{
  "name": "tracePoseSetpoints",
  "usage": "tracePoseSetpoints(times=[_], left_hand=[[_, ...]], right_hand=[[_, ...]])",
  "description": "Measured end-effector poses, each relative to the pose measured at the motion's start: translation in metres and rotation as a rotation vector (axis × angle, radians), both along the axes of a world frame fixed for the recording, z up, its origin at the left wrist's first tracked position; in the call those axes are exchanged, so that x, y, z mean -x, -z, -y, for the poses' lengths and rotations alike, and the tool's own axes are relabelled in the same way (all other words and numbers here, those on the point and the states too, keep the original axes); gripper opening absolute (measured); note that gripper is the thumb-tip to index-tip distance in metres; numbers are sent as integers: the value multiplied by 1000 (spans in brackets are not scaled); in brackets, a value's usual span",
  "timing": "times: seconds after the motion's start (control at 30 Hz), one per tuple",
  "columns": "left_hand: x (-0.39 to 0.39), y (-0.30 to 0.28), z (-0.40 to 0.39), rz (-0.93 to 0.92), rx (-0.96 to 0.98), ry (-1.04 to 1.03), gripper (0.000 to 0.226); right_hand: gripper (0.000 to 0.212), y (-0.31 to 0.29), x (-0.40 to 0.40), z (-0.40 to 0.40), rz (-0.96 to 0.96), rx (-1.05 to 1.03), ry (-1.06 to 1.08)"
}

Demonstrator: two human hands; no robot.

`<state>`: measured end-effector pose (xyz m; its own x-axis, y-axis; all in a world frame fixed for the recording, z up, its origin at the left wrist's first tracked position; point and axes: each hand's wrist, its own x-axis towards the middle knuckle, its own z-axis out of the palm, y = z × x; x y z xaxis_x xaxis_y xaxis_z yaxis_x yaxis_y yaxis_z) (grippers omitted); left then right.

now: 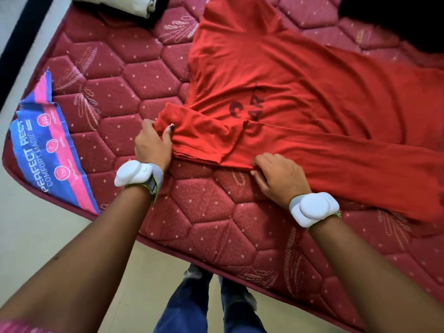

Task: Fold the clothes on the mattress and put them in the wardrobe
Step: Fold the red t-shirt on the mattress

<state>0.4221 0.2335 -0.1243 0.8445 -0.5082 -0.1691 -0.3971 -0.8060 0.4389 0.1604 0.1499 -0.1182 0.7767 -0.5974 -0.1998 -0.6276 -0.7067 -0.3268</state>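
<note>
Both bare forearms reach forward and down, each wrist strapped with a white rounded band. Left hand (153, 145): fingers curled, thumb on top, pinching a bunched sleeve of the red cotton T-shirt (288, 87). Right hand (278, 176): knuckles up, fingertips curled, gripping the shirt's near folded edge.

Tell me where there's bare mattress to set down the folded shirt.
Bare quilting lies between the red shirt and the mattress label, left of the left hand; also along the near mattress edge below both wrists. The right side is covered by shirt.
</note>
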Motion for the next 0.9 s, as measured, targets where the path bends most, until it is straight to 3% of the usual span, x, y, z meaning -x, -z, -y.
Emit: tracePoseSetpoints(times=[0.1, 0.17, 0.23, 0.3, 0.37, 0.43, 0.53, 0.67, 0.77, 0.9], left_hand=[[10, -4, 0, 191, -28, -63, 42], [17, -7, 6, 315, -128, -39, 45], [24, -11, 19, 343, -81, 166, 45], [30, -6, 36, 335, -22, 514, 42], [34, 3, 51, 336, -56, 787, 47], [35, 11, 61, 328, -86, 865, 54], [34, 20, 66, 336, -15, 736, 47], [36, 20, 76, 87, 77, 272, 48], [21, 13, 104, 136, 215, 27, 50], [-11, 11, 153, 126, -21, 58, 64]], right_hand=[[29, -7, 0, 4, 25, -240, 6], [28, -7, 2, 11, 36, -241, 78], [34, -6, 2, 22, 71, -72, 184], [39, 0, -1, 37, 96, 131, 304], [39, 5, -9, 52, 26, 187, 393], [38, 12, -15, 65, -96, 181, 374], [26, 23, -14, 73, -83, 271, 426], [25, 28, -9, 69, -47, 303, 561], [27, 23, -25, 83, -5, 317, 567], [25, 20, -62, 120, 72, 237, 504]])
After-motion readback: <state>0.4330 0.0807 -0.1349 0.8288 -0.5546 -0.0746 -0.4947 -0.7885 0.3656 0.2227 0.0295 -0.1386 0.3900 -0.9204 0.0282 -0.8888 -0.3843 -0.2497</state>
